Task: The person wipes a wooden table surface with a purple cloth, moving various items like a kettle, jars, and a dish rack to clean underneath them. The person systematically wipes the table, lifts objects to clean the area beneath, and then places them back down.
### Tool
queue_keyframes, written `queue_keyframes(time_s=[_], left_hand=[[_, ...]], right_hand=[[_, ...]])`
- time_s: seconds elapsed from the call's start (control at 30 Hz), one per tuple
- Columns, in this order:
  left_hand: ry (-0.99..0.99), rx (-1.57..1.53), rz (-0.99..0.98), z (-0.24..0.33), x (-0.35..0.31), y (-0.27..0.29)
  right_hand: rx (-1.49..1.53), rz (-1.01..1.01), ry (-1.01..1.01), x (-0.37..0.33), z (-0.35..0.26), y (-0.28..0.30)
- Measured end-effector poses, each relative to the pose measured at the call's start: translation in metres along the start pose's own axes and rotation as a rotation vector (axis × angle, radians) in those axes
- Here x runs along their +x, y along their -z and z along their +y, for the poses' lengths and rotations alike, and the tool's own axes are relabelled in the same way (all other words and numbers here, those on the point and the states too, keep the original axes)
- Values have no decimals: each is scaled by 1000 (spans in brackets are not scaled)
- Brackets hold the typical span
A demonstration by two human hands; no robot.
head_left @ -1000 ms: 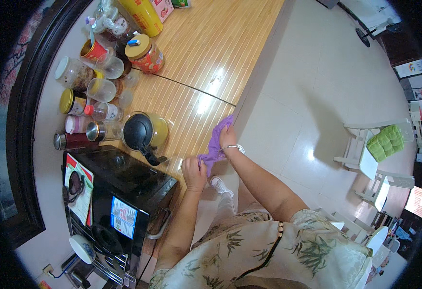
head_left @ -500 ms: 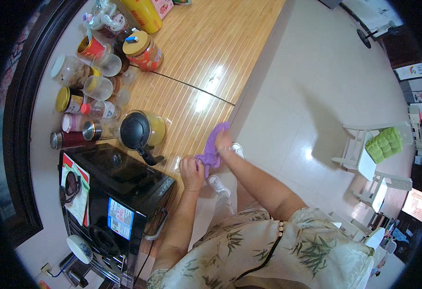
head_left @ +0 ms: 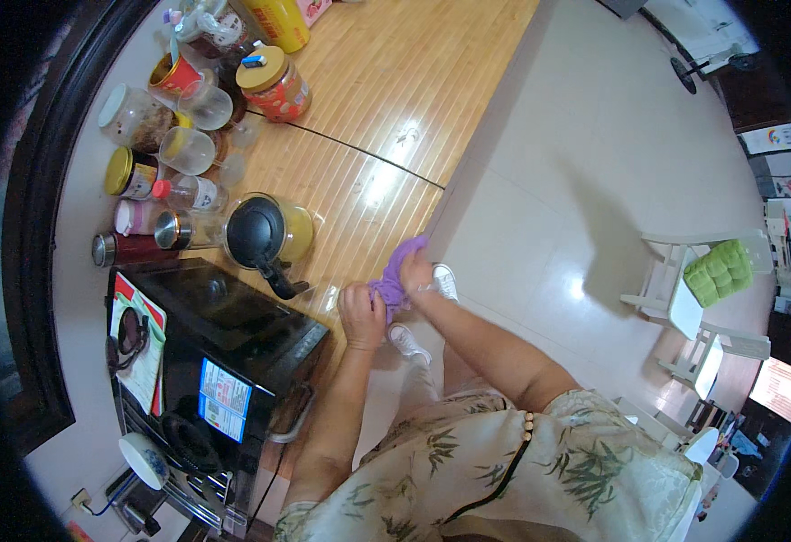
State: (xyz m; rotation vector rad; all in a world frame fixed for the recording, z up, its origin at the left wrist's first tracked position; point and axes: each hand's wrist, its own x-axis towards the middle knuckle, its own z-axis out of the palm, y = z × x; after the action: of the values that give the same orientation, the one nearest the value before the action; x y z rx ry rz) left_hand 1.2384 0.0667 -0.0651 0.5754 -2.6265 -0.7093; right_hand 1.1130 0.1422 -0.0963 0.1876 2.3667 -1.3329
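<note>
A purple cloth (head_left: 390,291) is bunched between my two hands at the edge of the wooden table (head_left: 359,203). My left hand (head_left: 361,314) is closed around its left end, knuckles up. Gripping the other side is my right hand (head_left: 416,275), with a loose end of cloth poking out above its fingers. Just beyond my left hand stands a glass pitcher (head_left: 298,231) with a black lid and handle, holding something yellowish.
Jars, bottles and upturned glasses (head_left: 188,151) crowd the wall side, near a peanut-butter-coloured jar (head_left: 280,95). A black oven (head_left: 219,298) carries papers and sunglasses (head_left: 132,331). White chairs, one with a green cushion (head_left: 719,271), stand on the tiled floor at right.
The cloth looks more tightly bunched and twisted between my hands. Both hands stay close to where they were, and the view has shifted slightly.
</note>
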Motion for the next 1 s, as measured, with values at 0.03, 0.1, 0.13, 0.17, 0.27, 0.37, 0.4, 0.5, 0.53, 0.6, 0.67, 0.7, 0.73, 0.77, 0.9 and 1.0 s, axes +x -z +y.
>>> queue_keyframes(time_s=[0.03,0.1,0.13,0.17,0.27,0.37,0.4,0.5,0.53,0.6,0.67,0.7,0.73,0.77,0.9,1.0], left_hand=[[-3,1,0,-1,1,1],[-8,-9,-18,4,2,2],[-18,-8,-32,5,1,1],[-30,-5,-35,4,4,2],[-4,52,-136,8,-3,15],[167,76,-299,19,-34,42],[203,72,-329,24,-44,53],[286,85,-334,19,-74,66],[305,91,-324,15,-80,66],[238,78,-315,14,-72,68],[232,53,-290,11,-61,66],[259,38,-270,12,-56,65],[271,9,-257,15,-53,63],[281,-6,-266,14,-55,61],[301,-121,-231,3,-75,60],[276,-186,-211,-4,-95,68]], right_hand=[[21,29,-7,13,-4,0],[79,104,-145,74,-14,12],[90,112,-104,76,-9,13],[105,119,-53,78,-8,12],[111,141,141,38,15,-5],[99,-37,73,-56,28,-21],[122,-11,119,-77,41,-31],[112,-169,36,-100,47,-38],[73,-55,97,-85,45,-42],[-31,53,92,-23,42,-44],[23,60,-27,25,5,-24],[143,78,-80,28,-30,-6],[176,119,-62,33,-28,-2],[204,152,-43,35,-23,-1],[75,179,52,-27,25,-41],[38,118,138,-66,28,-44]])
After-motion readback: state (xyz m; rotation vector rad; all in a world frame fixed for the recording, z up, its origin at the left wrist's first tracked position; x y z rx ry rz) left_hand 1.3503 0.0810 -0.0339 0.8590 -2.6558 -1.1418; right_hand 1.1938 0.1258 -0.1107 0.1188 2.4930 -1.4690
